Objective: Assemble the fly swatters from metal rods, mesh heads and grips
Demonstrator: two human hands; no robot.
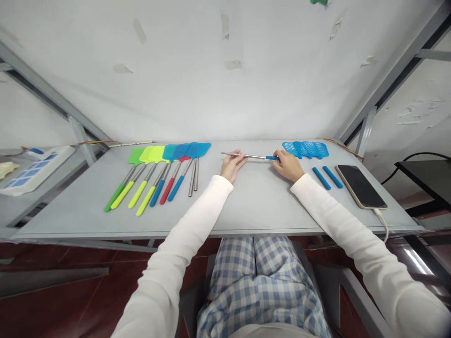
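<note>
Near the middle of the table, my left hand [232,167] is closed around a thin metal rod [254,157], which lies crosswise and sticks out on both sides of the fingers. My right hand [288,166] pinches a blue handle sleeve [271,157], partly hidden by the fingers. The sleeve is in line with the rod's right end, and whether they touch I cannot tell. Behind my right hand lie several blue fly swatter heads [306,149], overlapping. Two more blue handle sleeves [322,178] rest to the right of that hand.
At left, several fly swatters [143,188] with green, yellow, blue and red handles lie fanned out. Two bare metal rods [193,178] lie beside them. A phone [361,186] with a white cable is at the right. A white wall [225,98] rises behind the table.
</note>
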